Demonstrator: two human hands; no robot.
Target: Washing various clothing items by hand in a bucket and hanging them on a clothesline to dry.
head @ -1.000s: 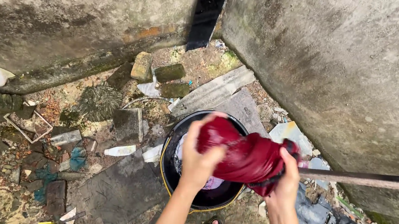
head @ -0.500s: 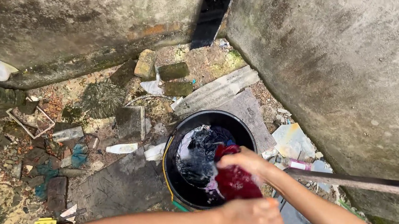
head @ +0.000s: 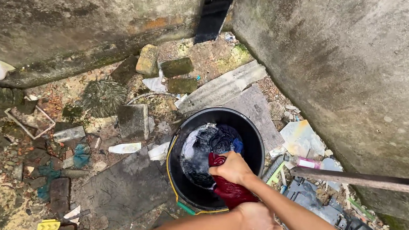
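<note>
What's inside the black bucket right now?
Inside the black bucket lie dark wet clothes and a red cloth gripped by the right hand. The bottom is covered.

Wet dark-red cloth [head: 230, 188] bunched inside black bucket [head: 257, 140], near rim

Cloth [head: 230, 190] between my hands, in bucket [head: 257, 140]; my right hand [head: 232, 167] beyond my left hand [head: 254, 220]; pole [head: 363, 181] right.

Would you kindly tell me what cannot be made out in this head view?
- Left hand: its grip, hidden behind the wrist.
- Red cloth: lower end, covered by both arms.
- Bucket: any water, hidden under dark laundry.
- Right hand: fingers buried in cloth.
</note>
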